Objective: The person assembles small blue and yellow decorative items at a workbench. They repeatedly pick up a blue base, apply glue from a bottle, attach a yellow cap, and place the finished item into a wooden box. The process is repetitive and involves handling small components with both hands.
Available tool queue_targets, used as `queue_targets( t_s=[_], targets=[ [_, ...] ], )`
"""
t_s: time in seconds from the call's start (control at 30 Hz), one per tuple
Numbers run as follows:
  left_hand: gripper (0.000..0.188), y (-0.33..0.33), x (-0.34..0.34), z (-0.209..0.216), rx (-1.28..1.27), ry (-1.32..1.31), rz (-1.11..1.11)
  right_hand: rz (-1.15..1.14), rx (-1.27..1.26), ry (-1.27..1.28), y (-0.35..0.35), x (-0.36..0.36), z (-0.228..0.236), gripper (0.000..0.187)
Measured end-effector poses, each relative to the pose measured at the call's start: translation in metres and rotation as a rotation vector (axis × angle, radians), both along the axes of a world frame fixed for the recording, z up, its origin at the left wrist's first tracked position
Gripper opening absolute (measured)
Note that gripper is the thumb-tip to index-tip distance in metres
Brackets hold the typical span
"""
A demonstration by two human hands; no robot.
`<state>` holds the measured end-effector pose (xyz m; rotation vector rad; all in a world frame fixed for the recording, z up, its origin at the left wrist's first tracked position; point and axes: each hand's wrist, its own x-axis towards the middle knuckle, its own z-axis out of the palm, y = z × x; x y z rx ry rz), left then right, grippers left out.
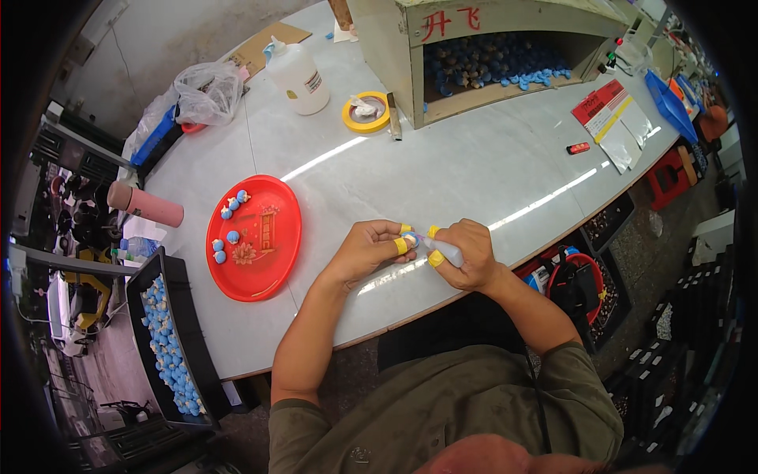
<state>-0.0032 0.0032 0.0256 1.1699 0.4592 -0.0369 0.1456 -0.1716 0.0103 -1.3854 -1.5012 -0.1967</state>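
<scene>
My left hand (369, 251) is closed, pinching a small blue-and-cream piece (410, 238) between thumb and fingers over the table's near edge. Close against it, my right hand (472, 254) wraps round a small translucent squeeze bottle (448, 253), its narrow tip pointing left at the piece. Yellow finger covers sit on fingers of both hands. To the left, a round red tray (272, 272) carries several similar blue pieces (233, 236) near its left side. My fingers partly hide the held piece.
A black bin (213, 363) of blue pieces stands at the left edge, near a pink flask (150, 205). Farther back are a white bottle (300, 79), a yellow tape roll (380, 125) and an open-fronted cabinet (417, 71) of blue pieces. A red lighter (578, 148) lies right.
</scene>
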Motion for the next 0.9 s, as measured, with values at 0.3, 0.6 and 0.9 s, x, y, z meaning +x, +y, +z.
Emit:
queue_targets(
  t_s=[0.3,0.6,0.9],
  targets=[
    [0.032,0.001,0.001,-0.003,0.018,0.012,0.009,-0.013,0.017,-0.013,-0.002,-0.001,-0.002,0.022],
    [0.025,0.002,0.000,0.004,-0.051,0.086,0.088,-0.047,0.060,0.418,-0.017,0.007,-0.010,0.025],
    [0.027,0.007,-0.001,0.000,-0.114,0.060,0.151,-0.394,-0.157,0.648,-0.064,0.091,-0.006,0.031]
  ],
)
